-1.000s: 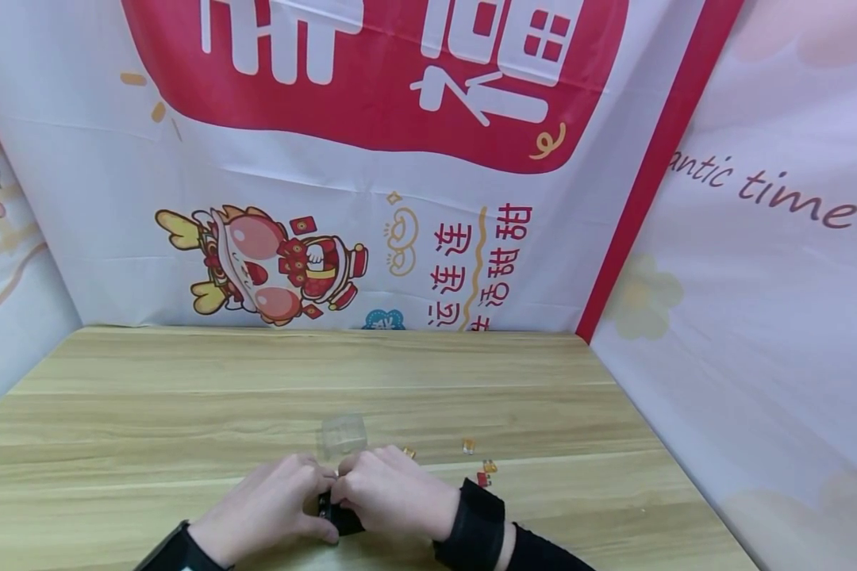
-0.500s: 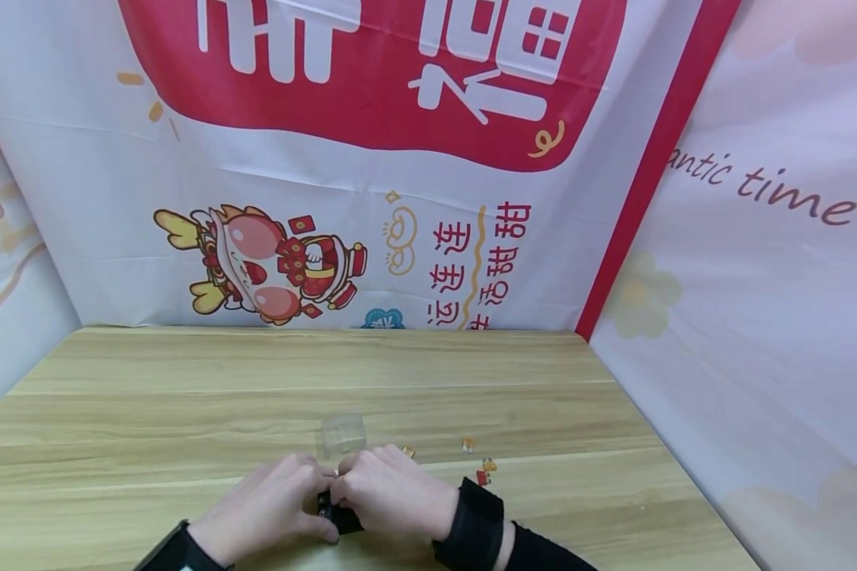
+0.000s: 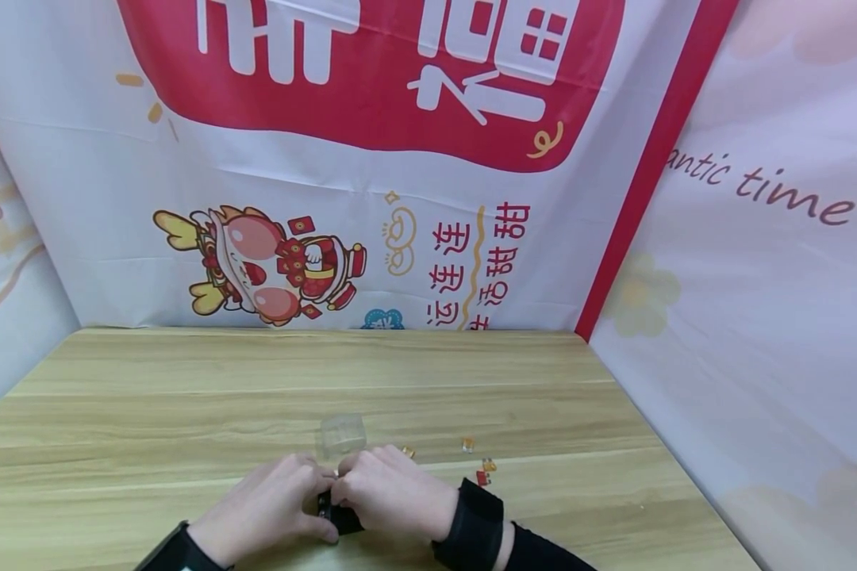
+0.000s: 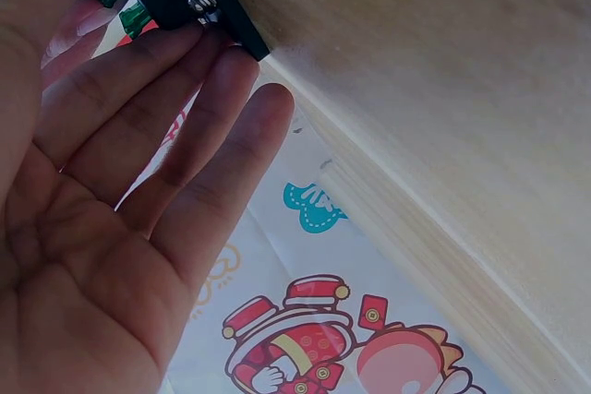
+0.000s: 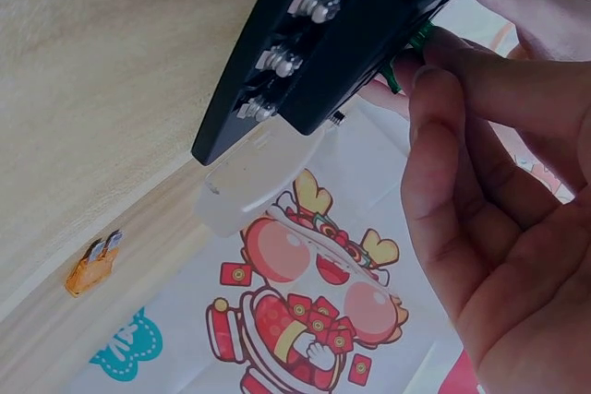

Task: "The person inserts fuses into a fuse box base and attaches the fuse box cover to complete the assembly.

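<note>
A black fuse box (image 3: 346, 521) with metal screw terminals along its side sits on the table between both hands. My left hand (image 3: 267, 503) holds it, thumb at the near end and fingers at the far end. My right hand (image 3: 400, 492) is over the box from the right; in the right wrist view its thumb and finger pinch a green blade fuse (image 5: 391, 77) at the top of the box. Green plastic (image 4: 134, 20) also shows on the box in the left wrist view. The fingers cover most of the box's top.
A clear plastic cover (image 3: 343, 434) lies just beyond the hands. To the right are loose blade fuses: an orange fuse (image 3: 468, 445), another orange fuse (image 3: 489, 465), a red fuse (image 3: 482, 478), and one partly behind the right hand. A printed cloth (image 3: 400, 174) hangs at the table's back edge.
</note>
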A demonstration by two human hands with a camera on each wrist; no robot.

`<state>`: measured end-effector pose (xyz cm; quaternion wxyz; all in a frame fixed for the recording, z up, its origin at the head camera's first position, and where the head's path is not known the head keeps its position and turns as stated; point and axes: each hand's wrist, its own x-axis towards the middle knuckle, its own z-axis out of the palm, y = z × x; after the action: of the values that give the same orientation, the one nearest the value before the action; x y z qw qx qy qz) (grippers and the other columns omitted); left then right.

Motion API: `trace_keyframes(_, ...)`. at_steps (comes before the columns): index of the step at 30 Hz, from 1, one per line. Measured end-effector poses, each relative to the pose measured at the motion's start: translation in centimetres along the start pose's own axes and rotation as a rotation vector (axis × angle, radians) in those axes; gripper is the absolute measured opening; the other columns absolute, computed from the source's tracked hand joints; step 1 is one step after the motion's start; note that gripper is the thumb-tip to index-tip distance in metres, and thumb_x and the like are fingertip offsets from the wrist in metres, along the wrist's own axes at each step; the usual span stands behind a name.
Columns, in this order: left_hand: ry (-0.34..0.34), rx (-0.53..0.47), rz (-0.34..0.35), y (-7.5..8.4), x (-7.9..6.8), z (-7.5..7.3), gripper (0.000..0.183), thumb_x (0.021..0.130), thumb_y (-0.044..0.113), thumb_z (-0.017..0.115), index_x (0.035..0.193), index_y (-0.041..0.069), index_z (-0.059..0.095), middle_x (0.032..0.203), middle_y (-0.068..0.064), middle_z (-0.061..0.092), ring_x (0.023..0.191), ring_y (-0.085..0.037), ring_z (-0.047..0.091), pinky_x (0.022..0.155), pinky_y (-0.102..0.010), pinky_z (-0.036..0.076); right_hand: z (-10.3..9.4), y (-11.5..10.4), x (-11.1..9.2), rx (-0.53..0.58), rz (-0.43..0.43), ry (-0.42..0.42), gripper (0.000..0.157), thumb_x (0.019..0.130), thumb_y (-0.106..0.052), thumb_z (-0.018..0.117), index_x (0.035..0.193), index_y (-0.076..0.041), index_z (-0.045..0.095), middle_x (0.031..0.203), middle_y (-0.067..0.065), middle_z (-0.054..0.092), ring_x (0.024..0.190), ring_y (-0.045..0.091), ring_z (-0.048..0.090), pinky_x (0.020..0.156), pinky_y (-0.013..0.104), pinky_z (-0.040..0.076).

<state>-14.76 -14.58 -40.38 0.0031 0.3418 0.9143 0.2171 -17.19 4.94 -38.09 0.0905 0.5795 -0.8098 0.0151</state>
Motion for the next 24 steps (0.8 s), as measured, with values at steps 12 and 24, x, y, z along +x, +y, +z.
trace_keyframes(12, 0.003, -0.028, 0.004, 0.13, -0.02, -0.03, 0.023, 0.07, 0.047, 0.077, 0.079, 0.034, 0.061, 0.071, 0.02, 0.049, 0.063, 0.0, 0.042, 0.054, -0.022, 0.035, 0.37, -0.05, -0.19, -0.035, -0.018, 0.043, 0.013, 0.088, -0.021, 0.069, 0.075, -0.024, 0.066, 0.069, -0.015, 0.041, 0.056, -0.003, 0.032, 0.049, 0.01, 0.022)
trace_keyframes(24, 0.019, 0.004, 0.015, 0.06, -0.11, 0.09, 0.024, 0.07, 0.049, 0.077, 0.077, 0.034, 0.06, 0.072, 0.021, 0.049, 0.064, -0.001, 0.042, 0.054, -0.022, 0.035, 0.48, -0.12, -0.1, -0.048, -0.025, 0.049, 0.013, 0.087, -0.024, 0.07, 0.074, -0.024, 0.066, 0.069, -0.016, 0.041, 0.056, -0.003, 0.032, 0.049, 0.01, 0.022)
